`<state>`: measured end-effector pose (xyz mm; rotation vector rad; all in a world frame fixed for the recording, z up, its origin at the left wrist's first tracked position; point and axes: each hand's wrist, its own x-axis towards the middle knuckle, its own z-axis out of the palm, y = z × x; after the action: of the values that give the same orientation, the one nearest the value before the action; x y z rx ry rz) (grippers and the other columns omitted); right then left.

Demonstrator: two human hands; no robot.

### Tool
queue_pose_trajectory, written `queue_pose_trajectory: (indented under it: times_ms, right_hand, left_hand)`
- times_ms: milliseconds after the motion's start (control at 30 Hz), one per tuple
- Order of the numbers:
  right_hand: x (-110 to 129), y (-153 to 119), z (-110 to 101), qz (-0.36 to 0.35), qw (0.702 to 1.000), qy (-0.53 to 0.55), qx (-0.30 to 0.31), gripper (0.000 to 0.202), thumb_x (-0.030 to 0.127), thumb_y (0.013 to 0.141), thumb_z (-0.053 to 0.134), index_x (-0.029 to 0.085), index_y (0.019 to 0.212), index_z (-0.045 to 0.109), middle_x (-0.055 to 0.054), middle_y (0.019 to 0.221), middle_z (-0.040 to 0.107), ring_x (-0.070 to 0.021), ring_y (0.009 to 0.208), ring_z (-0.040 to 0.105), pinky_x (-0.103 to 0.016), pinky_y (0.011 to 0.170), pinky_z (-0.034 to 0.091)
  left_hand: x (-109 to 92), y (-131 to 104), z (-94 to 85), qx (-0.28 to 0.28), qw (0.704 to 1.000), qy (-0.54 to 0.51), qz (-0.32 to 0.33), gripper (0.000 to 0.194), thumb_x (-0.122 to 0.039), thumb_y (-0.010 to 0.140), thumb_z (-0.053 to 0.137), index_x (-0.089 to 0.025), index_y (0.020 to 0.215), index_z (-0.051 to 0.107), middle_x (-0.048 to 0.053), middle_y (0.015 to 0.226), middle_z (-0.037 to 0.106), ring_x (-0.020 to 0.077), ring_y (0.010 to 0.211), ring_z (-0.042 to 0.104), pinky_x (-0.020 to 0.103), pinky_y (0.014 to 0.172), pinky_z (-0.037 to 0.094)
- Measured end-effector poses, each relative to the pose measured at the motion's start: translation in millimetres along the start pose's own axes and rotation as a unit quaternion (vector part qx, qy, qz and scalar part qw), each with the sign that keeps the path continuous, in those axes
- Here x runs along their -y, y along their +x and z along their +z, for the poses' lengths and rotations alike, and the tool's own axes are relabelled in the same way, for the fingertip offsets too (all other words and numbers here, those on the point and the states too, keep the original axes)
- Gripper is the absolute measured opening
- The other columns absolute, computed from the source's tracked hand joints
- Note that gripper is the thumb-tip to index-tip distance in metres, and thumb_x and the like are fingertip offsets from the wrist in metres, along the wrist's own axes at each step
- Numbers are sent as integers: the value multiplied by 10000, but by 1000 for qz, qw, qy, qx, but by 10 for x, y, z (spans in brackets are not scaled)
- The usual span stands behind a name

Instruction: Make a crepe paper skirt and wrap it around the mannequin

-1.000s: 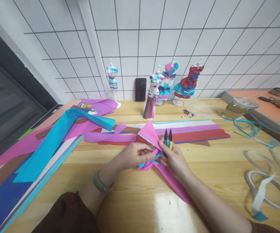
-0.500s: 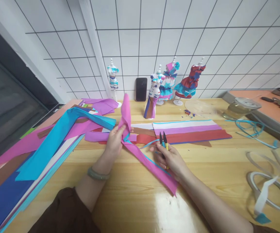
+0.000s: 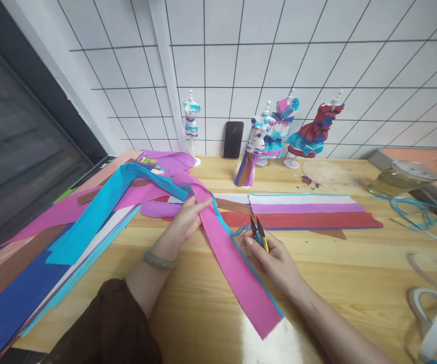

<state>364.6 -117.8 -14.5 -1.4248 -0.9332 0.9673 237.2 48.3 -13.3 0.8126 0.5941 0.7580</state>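
Note:
A long pink paper strip (image 3: 233, 268) with a blue edge hangs from my left hand (image 3: 188, 217), whose fingers pinch it near its upper part. The strip's lower end reaches toward the front of the table. My right hand (image 3: 269, 253) holds small scissors (image 3: 259, 235) with black blades pointing up and a yellow and blue handle. A thin blue strip (image 3: 240, 230) runs from the pink strip's edge to my right fingertips. Behind both hands lie flat strips in white, purple and red (image 3: 317, 220).
Blue, brown and pink strips (image 3: 104, 202) pile up on the left. Several small dressed mannequins (image 3: 258, 139) and a black phone (image 3: 233, 140) stand by the tiled wall. On the right are a clear container (image 3: 403, 178), blue cord (image 3: 417, 212) and a white roll (image 3: 426, 313).
The pink strip has unfolded and now lies wide and flat; its raised upper part has come down. The view has shifted left. My right hand still holds the scissors.

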Motion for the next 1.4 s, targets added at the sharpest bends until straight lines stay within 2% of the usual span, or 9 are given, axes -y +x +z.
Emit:
queue_pose_trajectory:
  times_ms: [133,333,433,533,633,767,967,1133,1400]
  right_hand:
    - [24,-6,-15,-7,999,24,-39,344,462,720,608,189,930,585,7,639,552,-95,495,445,-223,453,328]
    - [10,7,-55,-4,996,52,-74,317,428,709,629,228,952,591,-9,729,582,-66,426,378,-211,373,259]
    - [19,11,-58,11,996,65,-63,294,412,723,622,234,952,582,1,722,560,-41,386,308,-204,347,221]
    - [27,19,-60,12,995,78,-60,283,402,734,616,239,961,567,7,737,550,-27,375,286,-200,344,222]
    - [23,26,-65,8,994,93,-59,280,398,740,613,245,968,560,6,754,550,-25,373,290,-198,341,215]
    - [17,26,-56,17,993,104,-60,278,396,723,630,244,950,573,24,683,523,-26,363,258,-203,338,192]
    - [28,46,-37,41,986,151,-50,307,391,700,657,242,950,559,49,607,476,-19,342,227,-196,326,160]
    - [5,86,-60,47,981,184,-46,310,384,716,644,247,971,534,59,612,485,-9,334,221,-170,316,138]
    - [-10,141,-86,102,984,146,-25,274,462,752,572,207,792,480,127,387,249,-32,306,167,-152,291,140]
  left_hand:
    - [92,-12,-8,23,995,80,-56,182,-175,646,695,-93,786,612,88,750,662,159,667,618,294,671,496]
    - [1,19,-16,8,999,-39,21,216,-299,728,624,-119,847,615,93,867,674,195,832,634,345,808,483]
    - [45,-33,39,65,996,-49,-36,251,-319,739,619,-114,884,614,115,933,665,216,902,619,386,874,451]
    - [147,-94,99,110,990,22,-90,282,-205,656,702,-99,901,614,126,922,668,234,883,622,410,864,452]
    - [181,-104,116,86,991,45,-88,302,-146,608,728,-97,884,617,113,884,678,231,858,628,401,853,456]
    - [134,-93,119,39,999,-17,-29,198,-219,682,676,-112,840,625,86,848,684,199,820,633,377,856,452]
    - [267,-187,241,157,984,34,-74,276,-192,640,713,-100,890,640,113,939,674,224,896,615,375,868,440]
    - [284,-131,193,49,998,8,-38,206,-198,627,715,-117,799,636,67,817,688,190,775,632,357,815,467]
    - [152,19,58,-75,995,-34,57,195,-154,584,722,-127,741,610,27,702,677,150,662,632,306,733,497]
